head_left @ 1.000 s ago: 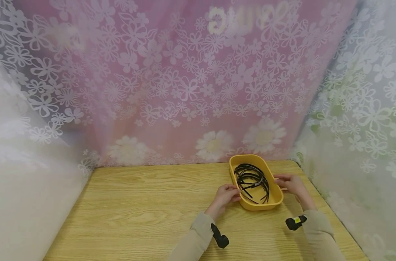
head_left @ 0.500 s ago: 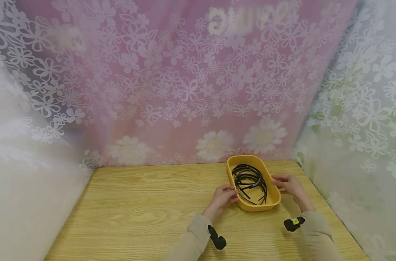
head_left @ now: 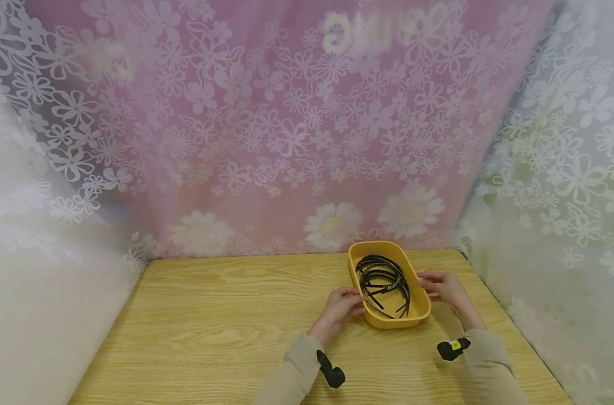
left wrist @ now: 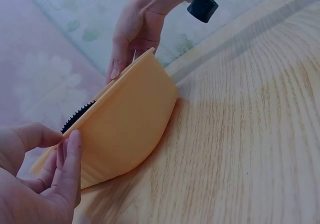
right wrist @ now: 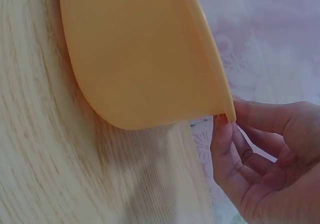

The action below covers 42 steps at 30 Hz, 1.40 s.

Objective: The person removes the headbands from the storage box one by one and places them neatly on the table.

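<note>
A yellow plastic bin (head_left: pixel 400 323), rectangular with rounded corners, stands toward the back right of the wooden table. Several black toothed headbands (head_left: pixel 383 278) lie in a tangle inside it. At the bin's left rim, my left hand (head_left: pixel 337 308) pinches the edge between thumb and fingers. My right hand (head_left: pixel 447 288) grips the opposite rim. In the left wrist view, the teeth of a black headband (left wrist: pixel 77 115) show just over the rim, near my left thumb. The right wrist view shows the right hand (right wrist: pixel 270 154) pinching the lip, thumb on the inner side and fingers beneath.
The wood-grain table (head_left: pixel 211 326) stretches left and toward the front. A pink floral curtain (head_left: pixel 287 140) hangs along its back edge, and pale sheets close in both sides. A black wrist camera (head_left: pixel 331 370) sits on the left sleeve, another camera (head_left: pixel 454 349) on the right.
The bin has slid slightly to the left, with the headbands in it. Both hands have moved left along with it, keeping their hold on the rim.
</note>
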Each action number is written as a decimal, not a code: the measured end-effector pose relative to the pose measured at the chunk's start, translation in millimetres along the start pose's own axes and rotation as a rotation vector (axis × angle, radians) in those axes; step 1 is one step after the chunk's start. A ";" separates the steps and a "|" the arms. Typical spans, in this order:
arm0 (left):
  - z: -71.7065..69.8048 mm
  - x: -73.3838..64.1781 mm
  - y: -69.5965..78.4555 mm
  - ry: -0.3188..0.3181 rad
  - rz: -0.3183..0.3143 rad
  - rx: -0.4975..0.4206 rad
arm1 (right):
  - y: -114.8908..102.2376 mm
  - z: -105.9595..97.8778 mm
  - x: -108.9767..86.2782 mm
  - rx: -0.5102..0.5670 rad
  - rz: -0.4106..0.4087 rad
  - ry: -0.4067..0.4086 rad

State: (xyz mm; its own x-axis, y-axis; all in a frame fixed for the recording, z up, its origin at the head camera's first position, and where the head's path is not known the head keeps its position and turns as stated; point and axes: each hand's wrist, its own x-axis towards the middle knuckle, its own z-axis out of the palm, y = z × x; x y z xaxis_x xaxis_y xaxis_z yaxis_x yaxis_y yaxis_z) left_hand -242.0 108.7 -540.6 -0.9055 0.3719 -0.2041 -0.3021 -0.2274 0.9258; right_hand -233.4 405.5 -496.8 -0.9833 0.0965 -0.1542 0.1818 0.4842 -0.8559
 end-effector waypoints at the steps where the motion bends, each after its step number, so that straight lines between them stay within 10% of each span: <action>1: -1.0 -0.4 0.4 0.003 -0.004 0.000 | 0.1 0.6 0.0 0.002 -0.005 -0.006; 42: -50.9 -21.7 14.9 0.031 0.010 0.049 | -18.0 51.4 1.2 0.092 -0.054 -0.038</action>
State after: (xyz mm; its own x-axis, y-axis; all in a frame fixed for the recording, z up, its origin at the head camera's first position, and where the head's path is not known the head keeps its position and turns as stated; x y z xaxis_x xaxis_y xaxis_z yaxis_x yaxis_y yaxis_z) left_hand -242.0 51.4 -538.6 -0.9173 0.3419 -0.2041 -0.2790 -0.1860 0.9421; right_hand -238.3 352.2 -506.9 -0.9915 0.0390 -0.1241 0.1292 0.4061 -0.9046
